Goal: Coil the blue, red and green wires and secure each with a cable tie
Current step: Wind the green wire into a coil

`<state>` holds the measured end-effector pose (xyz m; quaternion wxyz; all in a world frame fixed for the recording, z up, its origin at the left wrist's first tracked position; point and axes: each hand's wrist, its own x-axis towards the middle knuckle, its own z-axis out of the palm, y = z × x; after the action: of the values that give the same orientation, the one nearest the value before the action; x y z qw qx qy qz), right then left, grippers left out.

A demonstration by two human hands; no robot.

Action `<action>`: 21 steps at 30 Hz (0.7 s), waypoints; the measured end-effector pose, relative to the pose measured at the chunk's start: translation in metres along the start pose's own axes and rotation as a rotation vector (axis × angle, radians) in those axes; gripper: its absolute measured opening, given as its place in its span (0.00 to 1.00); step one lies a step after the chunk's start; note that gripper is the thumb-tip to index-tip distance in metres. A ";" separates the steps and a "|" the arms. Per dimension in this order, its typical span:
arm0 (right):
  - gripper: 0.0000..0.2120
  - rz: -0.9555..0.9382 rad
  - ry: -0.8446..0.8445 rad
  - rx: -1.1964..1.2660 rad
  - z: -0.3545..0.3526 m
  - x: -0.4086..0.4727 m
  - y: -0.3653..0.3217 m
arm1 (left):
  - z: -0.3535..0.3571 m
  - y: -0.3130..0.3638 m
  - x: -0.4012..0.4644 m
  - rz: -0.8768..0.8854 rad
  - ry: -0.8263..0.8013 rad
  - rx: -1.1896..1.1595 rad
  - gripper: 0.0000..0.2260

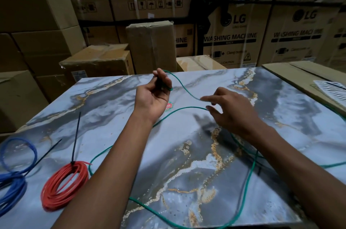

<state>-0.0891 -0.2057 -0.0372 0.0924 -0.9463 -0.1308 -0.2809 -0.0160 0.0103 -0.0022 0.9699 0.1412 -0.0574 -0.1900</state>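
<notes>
Overhead, the left hand (154, 95) pinches the green wire (179, 82) looped round its curled fingers. Just beside it, the right hand (232, 110) pinches the same strand — loose wire trails over the marbled tabletop (187, 163).

On the far right, "LG" and "WASHING MACHINE" are printed on a large cardboard carton (230, 41); "BACK", "Clamp bottom" and "CAUTION" can be made out lower on it. The same "LG" and "WASHING MACHINE" are repeated on the carton to its right (299, 37). Handling pictograms are shown on a far carton at centre (155, 4). A small red and green sticker (170, 106) on the marbled tabletop (187, 153) cannot be read.
</notes>
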 end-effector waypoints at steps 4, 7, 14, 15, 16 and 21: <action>0.13 -0.072 -0.071 0.015 0.000 0.000 -0.006 | 0.001 -0.014 0.000 -0.015 -0.028 0.315 0.15; 0.11 -0.120 -0.044 0.130 0.003 -0.001 -0.012 | -0.007 -0.025 0.005 0.040 -0.028 0.557 0.14; 0.10 -0.148 0.162 0.347 0.008 0.002 -0.015 | -0.016 -0.036 0.005 0.064 -0.081 1.006 0.12; 0.10 -0.147 0.177 0.355 0.007 0.002 -0.015 | -0.017 -0.037 0.004 0.069 -0.105 1.075 0.11; 0.09 -0.148 0.191 0.359 0.007 0.003 -0.015 | -0.016 -0.039 0.003 0.070 -0.138 1.135 0.12; 0.09 -0.123 0.328 0.381 -0.005 0.003 -0.009 | -0.012 -0.046 -0.003 0.035 -0.289 1.312 0.15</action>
<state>-0.0919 -0.1979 -0.0304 0.2719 -0.8438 -0.2219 -0.4060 -0.0334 -0.0261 -0.0277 0.6687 0.6735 -0.2926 -0.1172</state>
